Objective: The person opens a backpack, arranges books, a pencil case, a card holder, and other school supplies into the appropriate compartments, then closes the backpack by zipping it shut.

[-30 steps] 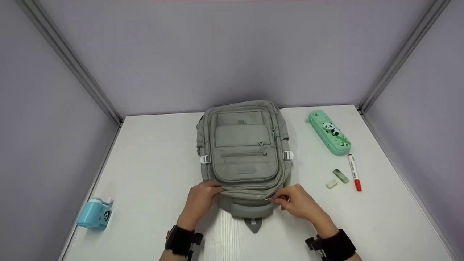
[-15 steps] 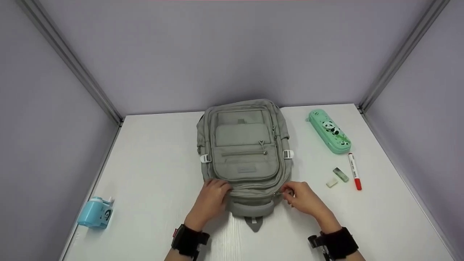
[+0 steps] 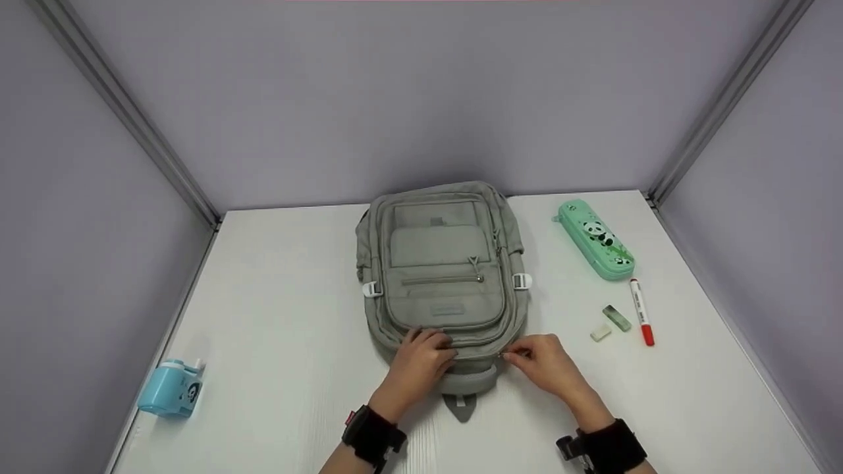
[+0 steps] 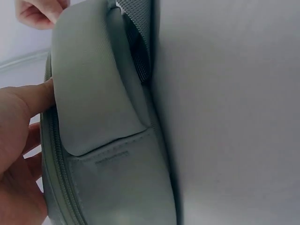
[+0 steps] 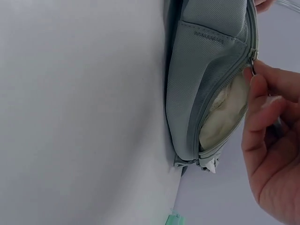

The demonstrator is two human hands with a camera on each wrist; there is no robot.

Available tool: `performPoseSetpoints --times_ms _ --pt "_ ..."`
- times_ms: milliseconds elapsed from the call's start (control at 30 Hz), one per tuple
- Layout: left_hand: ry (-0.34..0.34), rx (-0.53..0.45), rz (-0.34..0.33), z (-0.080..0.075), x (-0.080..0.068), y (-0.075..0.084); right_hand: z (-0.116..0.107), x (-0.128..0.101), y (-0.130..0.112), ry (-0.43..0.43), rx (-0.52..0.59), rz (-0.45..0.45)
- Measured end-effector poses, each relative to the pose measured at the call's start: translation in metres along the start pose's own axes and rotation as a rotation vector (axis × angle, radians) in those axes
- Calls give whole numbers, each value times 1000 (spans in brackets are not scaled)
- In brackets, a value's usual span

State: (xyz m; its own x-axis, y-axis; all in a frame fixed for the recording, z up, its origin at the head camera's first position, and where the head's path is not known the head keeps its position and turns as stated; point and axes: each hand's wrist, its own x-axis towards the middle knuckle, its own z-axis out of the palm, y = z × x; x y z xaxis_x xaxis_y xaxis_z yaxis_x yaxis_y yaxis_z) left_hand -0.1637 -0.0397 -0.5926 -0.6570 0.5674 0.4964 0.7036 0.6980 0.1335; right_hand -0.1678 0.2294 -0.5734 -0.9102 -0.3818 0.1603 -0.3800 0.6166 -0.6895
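Head view: left hand (image 3: pixel 421 365) presses backpack (image 3: pixel 444 276) top, fingers seemingly flat; right hand (image 3: pixel 543 365) pinches zipper pull (image 3: pixel 506 355).

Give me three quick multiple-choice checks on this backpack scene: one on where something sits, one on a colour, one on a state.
1. Where is the blue pencil sharpener?
A. near left corner of the table
B. on the backpack
C. beside the pencil case

2. What colour is the cap of the marker?
A. black
B. red
C. green

3. What state is the zipper at the right hand?
A. fully shut
B. partly open
C. torn off

Answers:
1 A: it stands alone near the left edge of the table, far from the backpack.
2 B: the near tip is red.
3 B: the right wrist view shows a gap with pale lining where the fingers pinch the zipper pull.
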Motion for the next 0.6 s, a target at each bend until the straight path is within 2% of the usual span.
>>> performPoseSetpoints --times_ms 133,233,400,600 --pt "60 -36 45 1 -3 -1 -1 1 3 81 -83 -26" --pt "79 -47 72 3 -4 -1 -5 2 7 111 -137 -34" --pt "65 -23 89 4 -6 1 -10 8 17 112 -223 -36" --pt "53 -4 74 4 -7 3 -18 17 31 105 -255 5"
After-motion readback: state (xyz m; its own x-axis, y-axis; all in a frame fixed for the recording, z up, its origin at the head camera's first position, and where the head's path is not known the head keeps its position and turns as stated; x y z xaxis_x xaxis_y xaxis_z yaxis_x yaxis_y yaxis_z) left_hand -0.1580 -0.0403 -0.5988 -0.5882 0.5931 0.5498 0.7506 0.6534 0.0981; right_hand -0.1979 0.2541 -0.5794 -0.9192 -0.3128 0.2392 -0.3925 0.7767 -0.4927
